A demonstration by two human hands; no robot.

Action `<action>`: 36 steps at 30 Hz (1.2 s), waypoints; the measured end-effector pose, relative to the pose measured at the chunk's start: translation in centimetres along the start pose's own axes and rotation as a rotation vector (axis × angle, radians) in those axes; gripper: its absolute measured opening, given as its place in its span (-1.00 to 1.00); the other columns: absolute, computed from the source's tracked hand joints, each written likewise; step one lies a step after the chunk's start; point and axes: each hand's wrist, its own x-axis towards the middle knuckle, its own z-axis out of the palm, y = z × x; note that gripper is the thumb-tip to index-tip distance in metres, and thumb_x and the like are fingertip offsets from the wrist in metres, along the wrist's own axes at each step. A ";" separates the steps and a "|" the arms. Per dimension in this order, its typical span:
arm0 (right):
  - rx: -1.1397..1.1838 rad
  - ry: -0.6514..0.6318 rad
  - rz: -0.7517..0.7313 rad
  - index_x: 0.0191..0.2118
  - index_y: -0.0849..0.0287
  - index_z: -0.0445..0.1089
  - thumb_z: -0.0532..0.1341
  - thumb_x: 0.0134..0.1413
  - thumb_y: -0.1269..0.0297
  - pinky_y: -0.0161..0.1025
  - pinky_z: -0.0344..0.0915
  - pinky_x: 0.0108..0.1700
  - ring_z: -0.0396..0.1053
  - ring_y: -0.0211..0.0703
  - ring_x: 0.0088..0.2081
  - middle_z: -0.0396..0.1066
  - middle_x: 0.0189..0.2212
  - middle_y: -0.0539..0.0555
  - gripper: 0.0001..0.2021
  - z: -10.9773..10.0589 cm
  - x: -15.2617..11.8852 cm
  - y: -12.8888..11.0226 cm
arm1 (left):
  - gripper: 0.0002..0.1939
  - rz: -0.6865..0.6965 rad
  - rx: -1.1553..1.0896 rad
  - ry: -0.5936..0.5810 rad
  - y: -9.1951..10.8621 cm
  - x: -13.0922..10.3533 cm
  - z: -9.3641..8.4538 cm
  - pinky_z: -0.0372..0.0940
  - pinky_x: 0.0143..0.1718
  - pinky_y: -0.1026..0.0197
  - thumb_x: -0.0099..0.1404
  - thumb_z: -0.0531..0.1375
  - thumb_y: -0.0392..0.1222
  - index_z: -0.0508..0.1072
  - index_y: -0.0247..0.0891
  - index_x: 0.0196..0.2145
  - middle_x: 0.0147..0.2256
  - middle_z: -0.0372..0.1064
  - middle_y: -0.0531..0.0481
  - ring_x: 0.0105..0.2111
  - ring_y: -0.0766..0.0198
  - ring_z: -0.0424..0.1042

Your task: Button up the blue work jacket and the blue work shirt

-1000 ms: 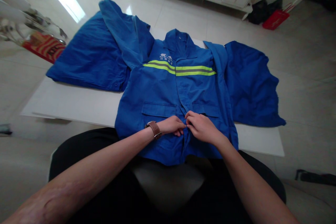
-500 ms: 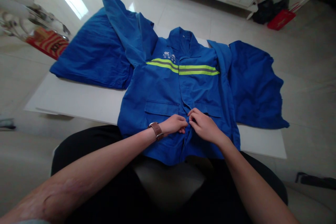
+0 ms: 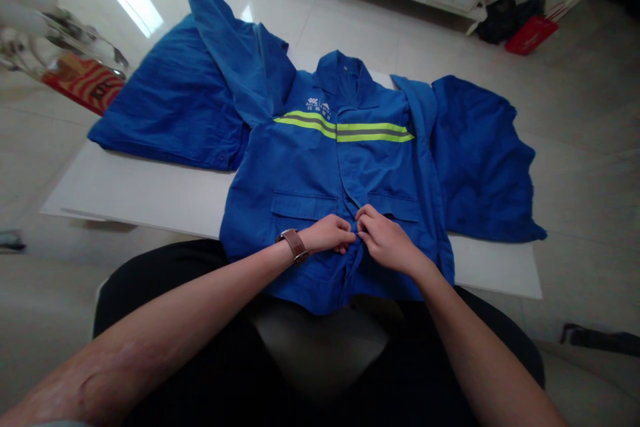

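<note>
Plainly, the jacket (image 3: 295, 160) lies face up across the white table (image 3: 140, 193), its hem toward the seated person and its collar (image 3: 345, 80) pointing away, which seems to me a sensible way round: the lower front falls right before both hands, and neither arm has to stretch.

The left hand (image 3: 326, 235) comes in from one side, thumb and fingers pinched together at the front edge. The right hand (image 3: 383, 237) meets it from the other, fingers bent, tips gripping the opposite edge of the opening. The two sets of fingertips nearly touch, so I take it they hold the edges together between them; what exactly sits in that pinch is too small and covered to tell. The front bunches a little there, between the two pocket flaps, and below it the edges part toward the hem.

Spread flat like this, the jacket probably gets enough support from the table to leave all the fingers free for fine work. One sleeve (image 3: 237, 57) rests over dark cloth (image 3: 165, 107) on the left; the other hangs close along the jacket's right side, beside more dark cloth (image 3: 485, 167). Perhaps they're set outward to keep the middle accessible.
</note>
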 end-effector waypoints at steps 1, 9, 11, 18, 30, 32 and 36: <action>0.001 0.007 -0.004 -0.22 0.12 0.33 0.07 0.28 0.42 -0.20 0.22 -0.17 0.37 -0.17 -0.18 0.36 0.01 0.12 -0.88 0.1 0.0 -0.1 | -0.81 -0.004 0.026 -0.005 0.1 -0.1 -0.1 0.26 -0.46 0.32 0.16 0.20 -0.27 0.35 -0.25 -0.59 -0.64 0.33 0.11 -0.57 0.37 0.36; -0.023 0.010 0.023 -0.24 0.12 0.30 0.07 0.29 0.41 -0.19 0.23 -0.18 0.37 -0.17 -0.17 0.34 0.02 0.12 -0.90 0.7 0.3 0.0 | -0.76 0.155 0.498 0.263 0.0 -0.5 0.3 0.09 -0.48 0.25 0.12 0.24 -0.20 0.38 -0.23 -0.66 -0.66 0.32 0.08 -0.56 0.31 0.30; -0.032 0.000 0.044 -0.26 0.12 0.29 0.08 0.29 0.39 -0.19 0.22 -0.18 0.37 -0.17 -0.18 0.34 -0.01 0.11 -0.91 0.8 0.4 0.1 | -0.76 0.185 0.541 0.276 -0.5 -0.3 0.4 0.09 -0.46 0.24 0.16 0.24 -0.18 0.40 -0.22 -0.63 -0.61 0.38 0.06 -0.53 0.30 0.34; 0.041 0.083 0.077 -0.18 0.09 0.28 0.18 0.17 0.39 -0.23 0.18 -0.25 0.32 -0.18 -0.27 0.33 -0.14 0.05 -0.88 0.9 0.9 0.3 | -0.65 0.174 0.736 0.142 -0.5 -0.7 0.4 0.11 -0.45 0.24 0.32 0.23 0.07 0.48 -0.21 -0.50 -0.51 0.47 0.00 -0.48 0.24 0.43; 0.354 0.208 0.136 -0.39 0.13 0.35 0.19 -0.07 0.49 -0.27 0.20 -0.29 0.29 -0.24 -0.38 0.30 -0.39 -0.04 -0.89 0.6 1.2 2.7 | -0.36 0.447 1.378 -0.014 -4.2 -4.6 3.5 0.40 -0.21 0.05 -0.01 0.48 -0.06 0.43 -0.36 -0.02 -0.12 0.50 -0.23 -0.16 -0.05 0.52; 0.367 0.196 0.138 -0.39 0.14 0.35 0.18 -0.09 0.50 -0.27 0.20 -0.30 0.30 -0.24 -0.38 0.31 -0.40 -0.05 -0.87 0.6 1.2 2.9 | -0.60 0.440 1.375 -0.031 -5.0 -5.0 3.4 0.40 -0.24 0.07 0.14 0.33 -0.28 0.44 -0.36 -0.05 -0.18 0.52 -0.19 -0.22 0.00 0.54; 0.409 0.073 0.117 -0.37 0.14 0.35 0.23 -0.08 0.47 -0.27 0.22 -0.30 0.31 -0.25 -0.38 0.34 -0.38 -0.05 -0.89 1.3 1.3 2.9 | -0.83 0.264 1.338 -0.115 -5.8 -5.6 2.7 0.42 -0.24 0.09 0.15 0.29 -0.35 0.54 -0.31 -0.25 -0.34 0.55 -0.20 -0.30 0.02 0.58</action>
